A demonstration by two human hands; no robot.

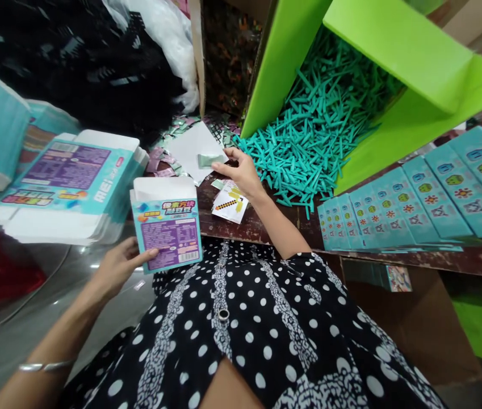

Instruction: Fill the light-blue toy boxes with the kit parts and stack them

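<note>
My left hand grips a teal and purple printed carton by its lower left side, thumb on the front panel. The carton's white top flap stands up. My right hand reaches over the table with thumb and forefinger closed on a small pale-green packet. Beneath that packet lies a white sheet. Below the right hand, a few white cards with a pixel pickaxe picture lie near the table edge. Small green and pink packets are scattered around the sheet.
Flat teal cartons are stacked at left. A bright green box lies tipped, spilling turquoise plastic sticks. A row of teal boxes stands at right. Black pieces fill the back left.
</note>
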